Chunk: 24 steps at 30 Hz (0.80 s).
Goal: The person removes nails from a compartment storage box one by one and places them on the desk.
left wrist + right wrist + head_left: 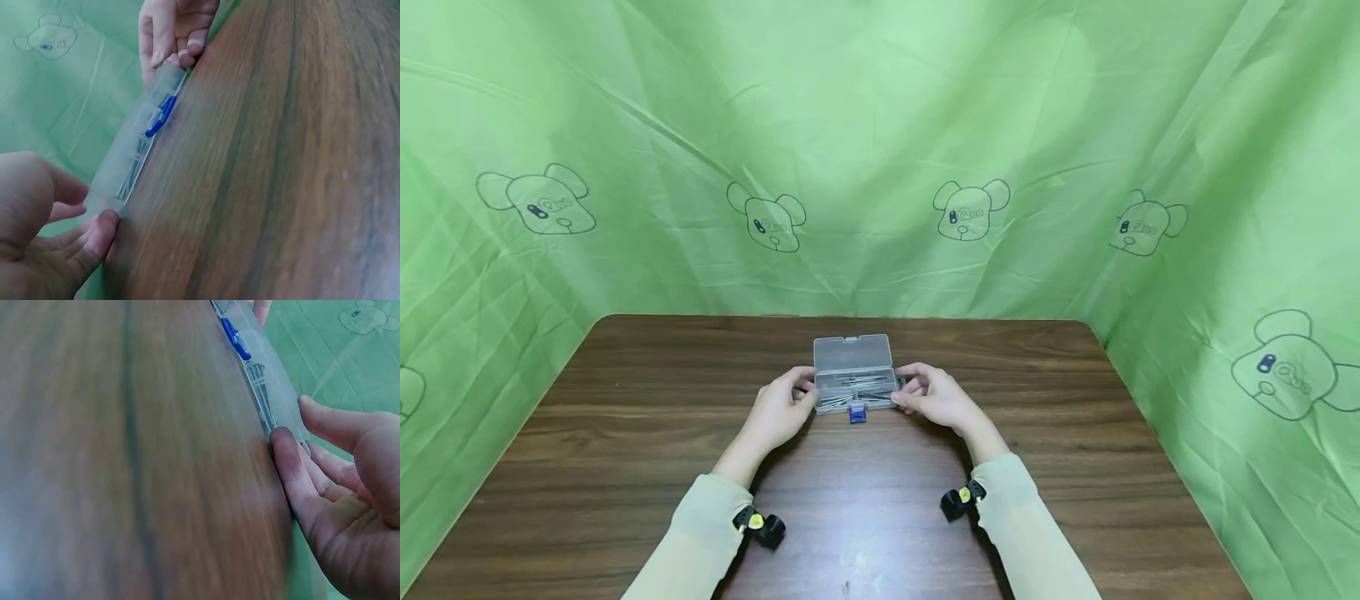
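A see-through plastic case (pixel 852 377) with a blue latch (pixel 857 413) stands on the table, its lid (pixel 852 353) raised at the back. Thin metal pins or nails (pixel 865 381) lie in its compartments; their exact kind is too small to tell. My left hand (pixel 781 408) holds the left end of the case between thumb and fingers. At the opposite end, my right hand (pixel 937 397) grips the case in the same way. The left wrist view shows the thumb of the left hand (pixel 47 231) against the case's front corner. In the right wrist view, the right hand's thumb (pixel 289 456) presses the other corner.
The dark wooden table (pixel 647 450) reaches back to a green cloth (pixel 865 100) printed with bear heads, which hangs behind it and on both sides. A small black camera (pixel 767 531) is strapped to the left wrist, another camera (pixel 955 504) to the right.
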Available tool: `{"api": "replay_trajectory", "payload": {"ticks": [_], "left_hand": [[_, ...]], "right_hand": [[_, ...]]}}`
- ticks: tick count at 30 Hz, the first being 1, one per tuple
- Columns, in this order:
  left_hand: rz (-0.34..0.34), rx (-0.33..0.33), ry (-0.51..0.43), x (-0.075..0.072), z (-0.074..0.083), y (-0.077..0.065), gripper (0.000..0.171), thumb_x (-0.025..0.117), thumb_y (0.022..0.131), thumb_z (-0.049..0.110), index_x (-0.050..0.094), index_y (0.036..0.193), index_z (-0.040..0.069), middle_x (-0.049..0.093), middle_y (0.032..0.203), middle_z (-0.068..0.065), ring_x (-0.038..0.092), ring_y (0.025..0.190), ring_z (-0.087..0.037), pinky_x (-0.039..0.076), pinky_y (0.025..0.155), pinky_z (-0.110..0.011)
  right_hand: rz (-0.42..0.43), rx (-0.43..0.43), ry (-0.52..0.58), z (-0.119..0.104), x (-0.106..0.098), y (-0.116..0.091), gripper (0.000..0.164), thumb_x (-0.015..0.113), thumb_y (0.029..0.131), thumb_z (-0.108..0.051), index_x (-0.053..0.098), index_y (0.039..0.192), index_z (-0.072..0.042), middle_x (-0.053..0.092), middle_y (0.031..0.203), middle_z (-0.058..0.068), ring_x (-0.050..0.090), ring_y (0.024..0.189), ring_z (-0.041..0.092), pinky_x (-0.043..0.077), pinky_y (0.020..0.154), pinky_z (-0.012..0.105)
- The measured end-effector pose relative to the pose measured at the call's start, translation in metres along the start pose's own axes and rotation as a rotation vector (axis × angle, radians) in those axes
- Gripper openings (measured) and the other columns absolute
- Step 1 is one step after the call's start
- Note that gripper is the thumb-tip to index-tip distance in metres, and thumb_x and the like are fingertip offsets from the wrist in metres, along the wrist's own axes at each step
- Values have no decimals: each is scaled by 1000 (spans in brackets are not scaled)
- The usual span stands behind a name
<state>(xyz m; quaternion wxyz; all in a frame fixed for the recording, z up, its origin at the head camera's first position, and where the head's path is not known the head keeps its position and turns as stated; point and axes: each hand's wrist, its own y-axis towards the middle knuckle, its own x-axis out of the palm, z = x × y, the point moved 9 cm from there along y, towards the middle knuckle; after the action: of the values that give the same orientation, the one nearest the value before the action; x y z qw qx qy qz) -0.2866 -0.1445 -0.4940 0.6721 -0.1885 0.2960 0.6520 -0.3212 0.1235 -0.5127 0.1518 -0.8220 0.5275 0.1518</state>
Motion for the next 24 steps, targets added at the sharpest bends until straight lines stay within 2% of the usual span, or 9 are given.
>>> {"api": "replay_trajectory", "payload": {"ticks": [7,11,15,24], "left_hand": [[-72,168,-15,12,9,-9,61,83,92,12,62,148,0,72,118,-9,66,96,-17,59,84,-34],[-83,224,-31,17,10,-12,68,88,90,14,60,151,0,69,122,-9,64,100,-18,58,85,-34],[-68,260,-46,18,11,-10,67,89,90,13,62,150,0,68,127,-10,65,101,-19,58,84,-34],[-30,279,-86,11,8,-6,65,91,88,14,65,147,3,65,136,-13,66,94,-20,57,78,-33]], "right_hand": [[16,6,-8,6,-8,-15,53,82,101,-20,62,145,1,78,101,8,76,83,20,60,74,31],[23,6,2,9,-11,-20,52,83,99,-19,63,142,3,77,102,10,76,84,20,60,75,29],[35,11,17,11,-12,-22,52,84,98,-17,63,140,4,77,103,10,76,85,20,60,76,28],[68,4,12,7,-6,-20,48,86,96,-16,67,135,3,76,108,10,72,83,16,58,71,26]]}}
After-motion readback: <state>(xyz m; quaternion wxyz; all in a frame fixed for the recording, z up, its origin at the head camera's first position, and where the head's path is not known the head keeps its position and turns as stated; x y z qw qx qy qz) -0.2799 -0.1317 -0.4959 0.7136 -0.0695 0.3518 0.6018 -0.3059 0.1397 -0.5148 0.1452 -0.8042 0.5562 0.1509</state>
